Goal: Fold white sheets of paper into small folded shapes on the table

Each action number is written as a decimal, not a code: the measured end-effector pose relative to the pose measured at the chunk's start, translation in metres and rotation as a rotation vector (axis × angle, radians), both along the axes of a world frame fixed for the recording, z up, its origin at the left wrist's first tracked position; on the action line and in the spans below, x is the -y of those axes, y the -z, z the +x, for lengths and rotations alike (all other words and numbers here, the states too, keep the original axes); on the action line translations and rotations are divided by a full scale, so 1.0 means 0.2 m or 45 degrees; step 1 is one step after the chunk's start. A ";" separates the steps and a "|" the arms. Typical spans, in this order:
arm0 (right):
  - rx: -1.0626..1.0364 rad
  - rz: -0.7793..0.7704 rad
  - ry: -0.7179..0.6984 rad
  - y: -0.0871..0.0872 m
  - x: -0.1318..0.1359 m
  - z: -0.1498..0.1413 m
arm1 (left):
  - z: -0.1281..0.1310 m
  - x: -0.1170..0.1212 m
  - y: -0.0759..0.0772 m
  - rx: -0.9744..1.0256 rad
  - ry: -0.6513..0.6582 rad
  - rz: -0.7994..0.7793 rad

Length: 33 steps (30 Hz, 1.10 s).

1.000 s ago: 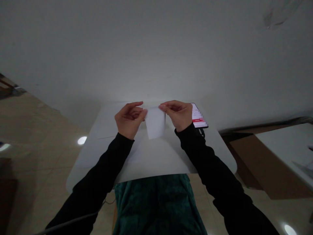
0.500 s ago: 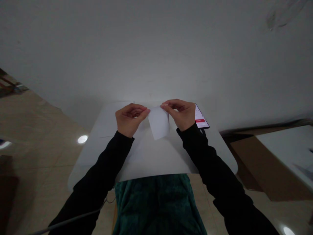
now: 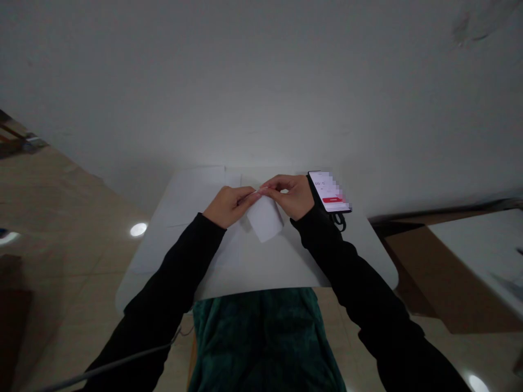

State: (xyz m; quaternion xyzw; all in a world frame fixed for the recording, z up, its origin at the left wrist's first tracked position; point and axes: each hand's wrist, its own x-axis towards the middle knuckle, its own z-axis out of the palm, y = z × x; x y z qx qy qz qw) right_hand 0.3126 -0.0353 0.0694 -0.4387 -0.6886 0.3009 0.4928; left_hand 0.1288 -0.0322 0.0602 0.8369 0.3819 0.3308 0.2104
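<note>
A small white piece of paper hangs tilted over the middle of the white table, its lower end free. My left hand pinches its top edge between thumb and fingers. Right beside those fingertips, my right hand grips the same edge, also in a pinch. Both thumbs almost meet there, and the fingers cover the upper edge of the paper. Larger white sheets lie flat on the table to the left of my left hand.
A phone with a lit screen stands tilted at the table's right back, a black cable loop below it. The wall rises behind. A green cloth covers my lap. At right stands a brown and white piece of furniture.
My left hand has closed on the paper's top edge and moved right. My right hand has shifted left and slightly down, so the hands now meet. The paper's tilt has increased.
</note>
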 end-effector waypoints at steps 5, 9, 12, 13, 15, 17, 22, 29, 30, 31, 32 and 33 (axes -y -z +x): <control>-0.207 -0.275 -0.096 0.11 -0.07 -0.01 | -0.01 -0.03 0.03 0.006 0.059 -0.142; -0.186 -0.520 -0.289 0.19 -0.12 -0.01 | -0.03 -0.07 0.07 0.078 0.026 -0.219; -0.210 -0.548 -0.313 0.23 -0.13 -0.03 | -0.05 -0.10 0.08 0.085 0.062 -0.275; -0.223 -0.531 -0.285 0.23 -0.13 -0.03 | -0.06 -0.11 0.08 0.076 0.073 -0.298; -0.252 -0.506 -0.247 0.25 -0.12 -0.06 | -0.09 -0.12 0.08 0.064 0.075 -0.330; -0.288 -0.551 -0.274 0.26 -0.10 -0.08 | -0.12 -0.13 0.09 0.081 0.048 -0.339; -0.384 -0.758 -0.329 0.30 -0.09 -0.11 | -0.15 -0.15 0.12 0.104 0.010 -0.365; -0.500 -0.911 -0.312 0.35 -0.08 -0.15 | -0.18 -0.16 0.14 0.122 -0.042 -0.347; -0.516 -0.937 -0.341 0.35 -0.08 -0.15 | -0.19 -0.17 0.14 0.128 -0.055 -0.347; -0.530 -0.952 -0.367 0.35 -0.07 -0.15 | -0.19 -0.17 0.14 0.136 -0.063 -0.350; -0.542 -0.956 -0.385 0.34 -0.07 -0.15 | -0.19 -0.17 0.14 0.141 -0.066 -0.355; -0.549 -0.956 -0.394 0.34 -0.06 -0.15 | -0.19 -0.17 0.14 0.143 -0.068 -0.360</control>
